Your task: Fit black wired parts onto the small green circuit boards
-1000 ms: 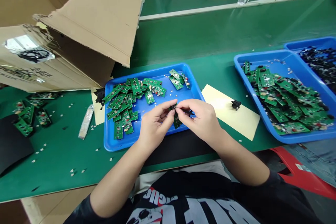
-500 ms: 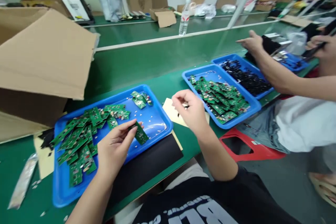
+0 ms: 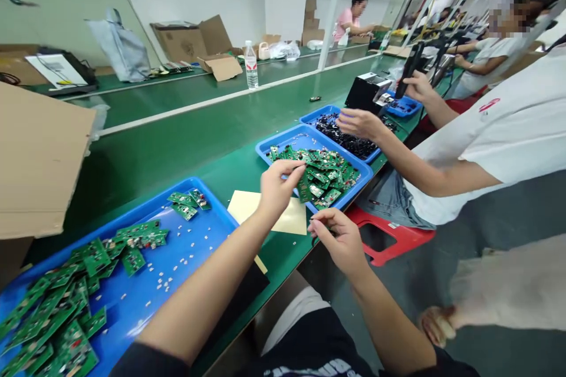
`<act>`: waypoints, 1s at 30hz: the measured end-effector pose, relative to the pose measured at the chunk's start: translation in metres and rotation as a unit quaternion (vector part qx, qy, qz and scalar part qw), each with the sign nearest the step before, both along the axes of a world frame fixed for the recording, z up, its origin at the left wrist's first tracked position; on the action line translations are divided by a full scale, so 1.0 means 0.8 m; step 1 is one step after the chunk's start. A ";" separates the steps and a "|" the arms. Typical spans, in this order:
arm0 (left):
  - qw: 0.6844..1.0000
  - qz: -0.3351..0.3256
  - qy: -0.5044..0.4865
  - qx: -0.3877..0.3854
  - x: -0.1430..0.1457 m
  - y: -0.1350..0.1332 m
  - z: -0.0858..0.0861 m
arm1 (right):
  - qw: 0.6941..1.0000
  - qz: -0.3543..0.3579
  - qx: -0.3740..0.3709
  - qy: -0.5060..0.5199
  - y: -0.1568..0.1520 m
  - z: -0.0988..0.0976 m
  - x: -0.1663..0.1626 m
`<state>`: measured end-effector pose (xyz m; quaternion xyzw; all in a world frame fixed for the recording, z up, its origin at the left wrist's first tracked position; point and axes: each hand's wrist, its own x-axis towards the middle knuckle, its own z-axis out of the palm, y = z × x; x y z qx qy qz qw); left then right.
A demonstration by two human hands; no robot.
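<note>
so, my left hand is at the middle of the frame, thumb and fingertips pinched close together, and a green board hangs down from them. the board is nearly upright, at the left edge of the middle tray, beside the heap of boards lying in it; i can't tell whether its lower end touches anything.

my right hand is lower, a little right of centre, in front of the table edge. its fingers are curled in, with only a narrow gap to the thumb, around a small dark piece, most of it hidden, so i can't make out its shape.

between my left forearm and the middle tray, a yellow card lies on the green table. at lower left, the near tray has a pile of boards along its left side, a few more at its far corner, and white bits scattered over its floor.

beyond the middle tray, another tray is filled with dark parts. a co-worker's hand is over it, and that person's other hand grips a dark tool, upper right.
</note>
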<state>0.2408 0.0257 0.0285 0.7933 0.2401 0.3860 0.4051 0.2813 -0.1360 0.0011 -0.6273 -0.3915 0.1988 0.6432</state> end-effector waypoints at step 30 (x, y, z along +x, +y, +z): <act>0.798 0.340 0.497 -0.023 -0.202 0.062 -0.006 | 0.996 0.037 -0.034 0.071 0.012 -0.058 -0.019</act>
